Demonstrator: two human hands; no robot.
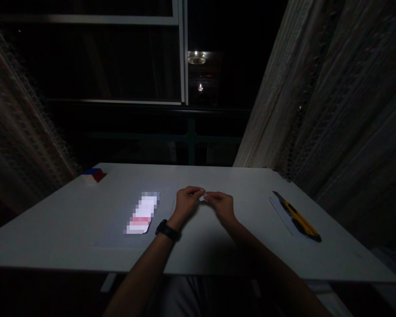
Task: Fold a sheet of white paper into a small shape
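Observation:
My left hand (186, 202) and my right hand (222, 205) meet above the middle of the white table. Between the fingertips of both is a small white piece of paper (203, 198), pinched from either side. Fingers cover most of it, so its full shape is hidden. A dark watch (167, 230) is on my left wrist. Left of my left hand lies a lit phone (142, 213), its screen blurred out, on a pale sheet (110, 235).
A yellow and black box cutter (300, 220) lies on the right of the table (251, 259), blade showing, beside a thin white strip (281, 216). At the far left corner sits a blue, red and white cube (93, 175). Curtains (267, 97) frame a dark window behind.

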